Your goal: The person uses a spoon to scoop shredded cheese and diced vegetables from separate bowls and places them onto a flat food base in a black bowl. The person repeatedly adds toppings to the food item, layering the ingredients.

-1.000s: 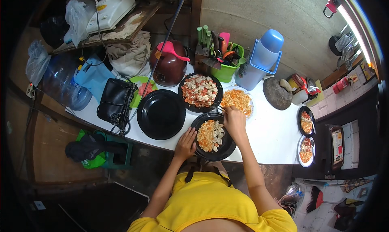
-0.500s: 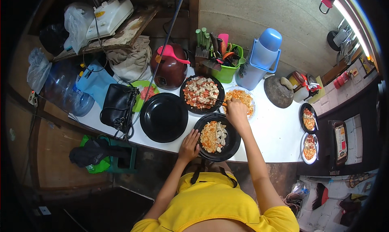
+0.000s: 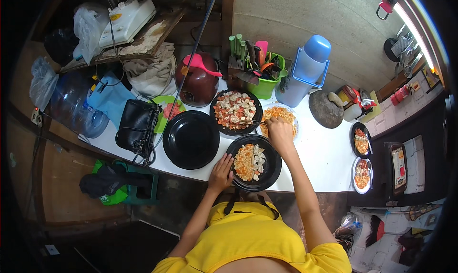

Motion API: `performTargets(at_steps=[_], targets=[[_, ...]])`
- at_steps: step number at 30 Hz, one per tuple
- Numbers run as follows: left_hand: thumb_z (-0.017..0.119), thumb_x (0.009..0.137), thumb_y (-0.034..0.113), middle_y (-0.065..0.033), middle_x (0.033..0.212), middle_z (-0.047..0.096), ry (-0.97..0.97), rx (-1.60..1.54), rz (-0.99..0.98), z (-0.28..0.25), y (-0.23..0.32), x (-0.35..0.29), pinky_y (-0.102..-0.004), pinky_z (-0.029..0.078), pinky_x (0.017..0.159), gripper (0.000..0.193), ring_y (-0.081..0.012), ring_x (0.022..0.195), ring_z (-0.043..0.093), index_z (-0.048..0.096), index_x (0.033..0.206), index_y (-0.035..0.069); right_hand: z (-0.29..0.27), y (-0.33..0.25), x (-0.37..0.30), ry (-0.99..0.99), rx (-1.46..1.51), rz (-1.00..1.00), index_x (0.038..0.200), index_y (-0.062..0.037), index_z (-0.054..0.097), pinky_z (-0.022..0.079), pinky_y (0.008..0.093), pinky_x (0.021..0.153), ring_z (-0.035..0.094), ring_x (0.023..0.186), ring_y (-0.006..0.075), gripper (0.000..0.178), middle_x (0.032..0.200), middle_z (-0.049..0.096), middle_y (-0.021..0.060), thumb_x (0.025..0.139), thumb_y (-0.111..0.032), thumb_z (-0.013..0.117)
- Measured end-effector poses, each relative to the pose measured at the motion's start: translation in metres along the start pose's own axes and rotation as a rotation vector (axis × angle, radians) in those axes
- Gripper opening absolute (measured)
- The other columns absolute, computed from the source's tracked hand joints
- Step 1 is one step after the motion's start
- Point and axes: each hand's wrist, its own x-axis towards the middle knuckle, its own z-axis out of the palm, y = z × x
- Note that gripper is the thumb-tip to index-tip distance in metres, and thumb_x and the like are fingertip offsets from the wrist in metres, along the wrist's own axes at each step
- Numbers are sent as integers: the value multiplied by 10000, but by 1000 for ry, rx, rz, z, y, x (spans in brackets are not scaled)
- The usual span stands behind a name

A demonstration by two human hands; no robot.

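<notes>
My left hand (image 3: pixel 222 173) grips the left rim of a black plate (image 3: pixel 271 175) at the table's front edge. On that plate lie an orange-and-white rice-like food (image 3: pixel 244 162) and pale chunks (image 3: pixel 258 157). My right hand (image 3: pixel 280 131) is closed round the handle of a spoon (image 3: pixel 255 123), whose far end reaches into a black dish of chopped red and white food (image 3: pixel 234 108); its tip is hard to make out. Just behind the right hand, partly covered by it, stands a white plate of orange rice-like food (image 3: pixel 281 113).
An unfilled black plate (image 3: pixel 191 140) lies left, beside a black handbag (image 3: pixel 135 125) and a green plate (image 3: pixel 162 122) with pink food. Behind stand a dark red rice cooker (image 3: pixel 198 84), a green utensil bin (image 3: pixel 263 88) and a blue jug (image 3: pixel 305 77). Two filled plates (image 3: pixel 361 141) sit far right.
My right hand has shifted only slightly, with the spoon still at the dish of chopped food. The left hand stays on the plate's rim. The whole view has moved a little.
</notes>
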Motion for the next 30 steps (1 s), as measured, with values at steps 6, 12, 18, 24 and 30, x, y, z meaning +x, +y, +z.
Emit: performTargets(at_steps=[6, 12, 18, 24, 30], targets=[[514, 852, 118, -182, 1440, 488, -2, 0, 1, 1, 0, 0, -460, 366, 1108, 519, -348, 1378, 418, 517, 1355, -13, -8, -1, -15, 25, -3, 27, 925, -65, 703, 534, 371, 691, 632, 840, 246, 223, 843, 653, 69, 711, -29, 652], [514, 852, 114, -183, 1441, 487, 4, -7, 8, 2, -1, -1, -458, 365, 1108, 519, -347, 1378, 418, 516, 1354, -19, -3, -2, -34, 112, -15, 16, 1019, -80, 720, 517, 373, 704, 616, 842, 239, 267, 887, 661, 47, 757, -67, 670], [514, 853, 107, -181, 1440, 488, 9, -12, 13, -1, 0, 2, -455, 364, 1108, 519, -344, 1378, 418, 514, 1357, -20, 10, -8, -53, 126, 40, 86, 1073, -54, 689, 523, 372, 727, 615, 870, 256, 366, 926, 656, 72, 710, -17, 670], [522, 849, 105, -179, 1440, 489, 14, -7, 16, 1, -2, 0, -453, 364, 1108, 522, -339, 1380, 416, 515, 1357, -17, 13, -8, -58, 95, 40, 150, 1077, -43, 684, 531, 370, 714, 618, 875, 258, 397, 921, 652, 80, 682, -7, 675], [533, 843, 100, -170, 1442, 489, 11, -4, 13, 2, -1, 0, -450, 364, 1109, 521, -334, 1381, 415, 521, 1352, -14, 14, -8, -43, 67, 6, 159, 1040, -52, 690, 535, 378, 697, 627, 876, 254, 344, 919, 653, 80, 696, -37, 681]])
